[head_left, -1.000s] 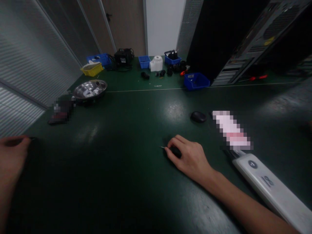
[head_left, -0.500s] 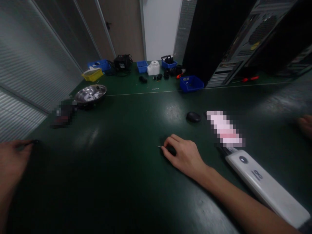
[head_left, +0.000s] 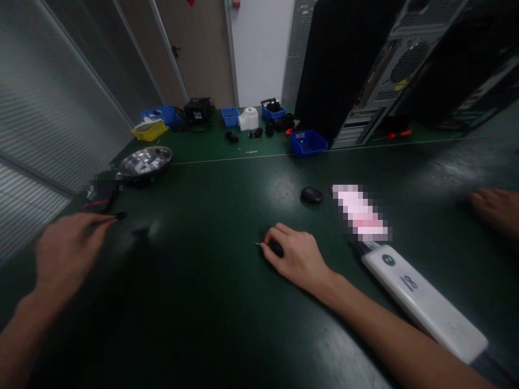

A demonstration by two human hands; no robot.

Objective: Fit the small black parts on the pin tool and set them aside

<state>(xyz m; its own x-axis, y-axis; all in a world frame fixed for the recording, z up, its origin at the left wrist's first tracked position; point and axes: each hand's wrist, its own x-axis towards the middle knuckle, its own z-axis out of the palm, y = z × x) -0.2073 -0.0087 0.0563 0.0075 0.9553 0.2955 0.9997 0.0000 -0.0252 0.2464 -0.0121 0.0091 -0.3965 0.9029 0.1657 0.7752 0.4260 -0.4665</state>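
Observation:
My right hand [head_left: 298, 256] rests on the dark green table [head_left: 227, 324], fingers curled around a small black tool with a thin metal tip [head_left: 259, 245] that points left. Above the table at the left, my left hand [head_left: 68, 248] pinches a small black part [head_left: 120, 215] between its fingertips. A black oval object [head_left: 312, 195] lies beyond my right hand. To the right of my forearm lies a long white device marked 18 [head_left: 421, 300].
A steel bowl [head_left: 145, 161] stands at the left. Blue bins [head_left: 307, 142], a yellow bin [head_left: 149, 130], a white part [head_left: 248, 118] and black parts line the far edge. Open computer towers [head_left: 381, 70] stand back right. Another person's hand [head_left: 492, 208] rests at the right edge.
My left hand has risen and moved right and forward with the small black part. The other person's hand has come further into view on the right. My right hand has stayed put.

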